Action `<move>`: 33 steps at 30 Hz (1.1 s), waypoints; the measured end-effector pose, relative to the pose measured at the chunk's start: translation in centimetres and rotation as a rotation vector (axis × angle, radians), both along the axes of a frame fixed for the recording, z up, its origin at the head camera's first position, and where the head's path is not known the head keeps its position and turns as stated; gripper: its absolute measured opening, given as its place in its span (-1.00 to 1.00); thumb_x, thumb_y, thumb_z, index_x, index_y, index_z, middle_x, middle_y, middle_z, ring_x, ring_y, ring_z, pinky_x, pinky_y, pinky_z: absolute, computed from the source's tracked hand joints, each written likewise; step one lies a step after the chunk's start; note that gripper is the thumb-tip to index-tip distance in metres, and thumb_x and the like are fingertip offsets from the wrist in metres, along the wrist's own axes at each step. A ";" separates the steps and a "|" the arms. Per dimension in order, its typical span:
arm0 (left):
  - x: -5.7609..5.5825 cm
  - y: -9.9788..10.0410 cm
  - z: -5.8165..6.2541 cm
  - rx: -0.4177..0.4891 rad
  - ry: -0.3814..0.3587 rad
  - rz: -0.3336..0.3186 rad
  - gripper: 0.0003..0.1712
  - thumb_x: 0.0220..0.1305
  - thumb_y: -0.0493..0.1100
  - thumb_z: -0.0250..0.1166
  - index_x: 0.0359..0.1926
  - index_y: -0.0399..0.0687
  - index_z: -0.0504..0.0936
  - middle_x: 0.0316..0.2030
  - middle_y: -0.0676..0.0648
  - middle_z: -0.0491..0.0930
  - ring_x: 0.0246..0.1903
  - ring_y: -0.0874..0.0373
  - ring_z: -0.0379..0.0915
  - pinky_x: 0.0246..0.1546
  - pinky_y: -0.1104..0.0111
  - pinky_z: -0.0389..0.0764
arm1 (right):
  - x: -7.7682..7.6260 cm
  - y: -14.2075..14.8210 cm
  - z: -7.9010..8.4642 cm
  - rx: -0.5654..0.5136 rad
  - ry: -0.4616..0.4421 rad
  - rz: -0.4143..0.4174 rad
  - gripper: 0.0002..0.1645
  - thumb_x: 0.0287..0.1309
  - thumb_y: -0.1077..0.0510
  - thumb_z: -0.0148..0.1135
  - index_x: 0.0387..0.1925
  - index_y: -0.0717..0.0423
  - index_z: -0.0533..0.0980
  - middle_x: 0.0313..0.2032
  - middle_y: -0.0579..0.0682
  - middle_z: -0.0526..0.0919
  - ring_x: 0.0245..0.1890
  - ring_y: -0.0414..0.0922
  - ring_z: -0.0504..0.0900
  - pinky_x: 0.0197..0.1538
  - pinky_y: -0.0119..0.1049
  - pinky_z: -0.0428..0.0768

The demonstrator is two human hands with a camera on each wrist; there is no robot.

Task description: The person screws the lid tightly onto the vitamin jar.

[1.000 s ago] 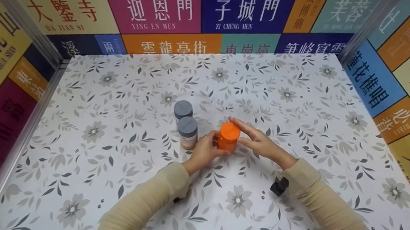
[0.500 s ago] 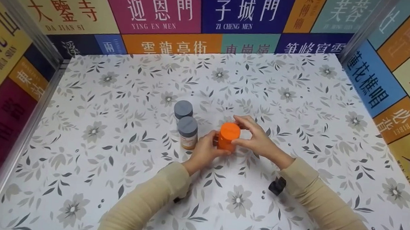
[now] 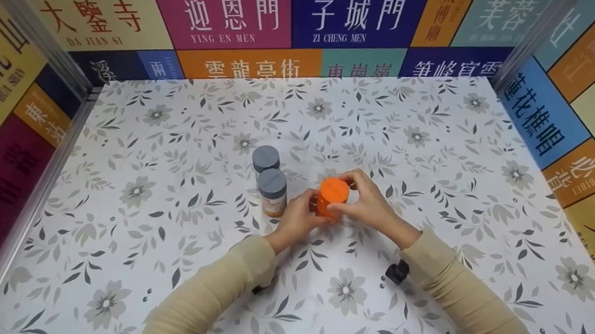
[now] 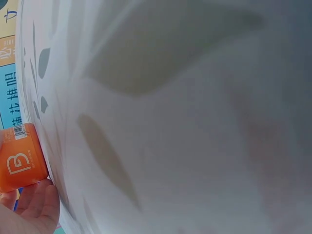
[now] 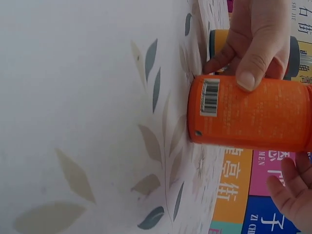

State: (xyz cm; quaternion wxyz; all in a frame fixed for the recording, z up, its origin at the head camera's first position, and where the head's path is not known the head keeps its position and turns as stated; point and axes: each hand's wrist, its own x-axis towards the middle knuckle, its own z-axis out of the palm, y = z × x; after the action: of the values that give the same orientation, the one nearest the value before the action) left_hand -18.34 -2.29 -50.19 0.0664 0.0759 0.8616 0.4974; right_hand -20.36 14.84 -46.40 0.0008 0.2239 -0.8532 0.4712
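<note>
An orange bottle (image 3: 324,211) with a matching orange lid (image 3: 334,190) stands upright on the table near the middle of the head view. My left hand (image 3: 299,217) grips its lower body, thumb in front. In the left wrist view the fingers (image 4: 41,202) curl behind it, beside a white logo. My right hand (image 3: 371,202) curls round the lid's right side, thumb across the front and fingers at the back. The right wrist view shows the bottle's barcode side (image 5: 253,112) with the left thumb (image 5: 248,73) on it; the right hand's fingers (image 5: 287,185) are at the lower right, its thumb outside this view.
Two grey-lidded bottles stand just left of my left hand, a nearer one (image 3: 273,186) and one behind it (image 3: 266,159). The table (image 3: 137,250) has a white floral cover. Printed panels (image 3: 235,18) wall the back and both sides.
My right hand has swung leftward round the lid: its thumb has slid from the lid's right side to the front and its fingers have drawn in behind. The left hand and bottle have stayed put.
</note>
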 end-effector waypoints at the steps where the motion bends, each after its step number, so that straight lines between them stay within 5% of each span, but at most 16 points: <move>1: 0.0 0.0 0.0 -0.001 -0.002 0.001 -0.45 -0.11 -0.21 0.44 -0.03 -0.16 0.46 -0.13 -0.11 0.58 -0.13 0.09 0.47 -0.03 0.34 0.48 | 0.1 -0.1 0.0 -0.006 -0.015 -0.020 -0.33 -0.25 0.11 0.48 -0.09 0.28 0.37 -0.13 0.13 0.49 -0.13 0.00 0.42 0.01 0.02 0.40; 10: -0.1 0.1 -0.1 -0.012 0.005 0.003 -0.46 -0.09 -0.20 0.44 -0.04 -0.15 0.47 -0.13 -0.11 0.58 -0.14 0.09 0.48 -0.03 0.35 0.48 | 0.7 -1.1 -0.2 -0.045 -0.088 -0.131 -0.25 -0.28 0.10 0.49 -0.06 0.29 0.30 -0.14 0.14 0.46 -0.12 0.00 0.41 0.01 0.03 0.40; 16: 0.0 0.0 0.0 0.011 0.000 -0.006 -0.43 -0.10 -0.18 0.44 -0.01 -0.19 0.46 -0.12 -0.13 0.58 -0.13 0.07 0.47 -0.03 0.32 0.48 | 0.5 0.0 -0.3 -0.034 -0.126 0.030 0.10 -0.25 0.14 0.49 0.28 0.32 0.07 0.17 0.25 0.27 0.09 0.09 0.32 0.14 0.03 0.34; 24: 0.0 0.0 -0.3 0.037 0.010 -0.013 -0.42 -0.12 -0.16 0.47 -0.04 -0.19 0.46 -0.13 -0.12 0.58 -0.14 0.08 0.47 -0.05 0.31 0.49 | -0.2 1.8 -0.3 -0.232 -0.284 0.260 -0.10 0.06 0.28 0.24 0.33 0.39 -0.03 0.31 0.30 0.13 0.23 0.23 0.22 0.26 0.10 0.18; 33: 0.0 0.0 -0.2 0.047 0.005 -0.012 -0.42 -0.12 -0.18 0.47 -0.03 -0.19 0.46 -0.12 -0.12 0.58 -0.13 0.07 0.47 -0.03 0.30 0.48 | -0.3 2.2 -0.4 -0.241 -0.305 0.269 -0.21 0.12 0.29 0.17 0.30 0.41 0.04 0.29 0.33 0.16 0.23 0.21 0.24 0.29 0.11 0.11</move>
State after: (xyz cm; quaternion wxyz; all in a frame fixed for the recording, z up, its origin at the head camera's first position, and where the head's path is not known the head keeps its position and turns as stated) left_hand -18.29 -2.30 -50.37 0.0656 0.0840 0.8495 0.5168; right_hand -20.68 17.07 -46.76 -0.1642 0.2598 -0.7434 0.5941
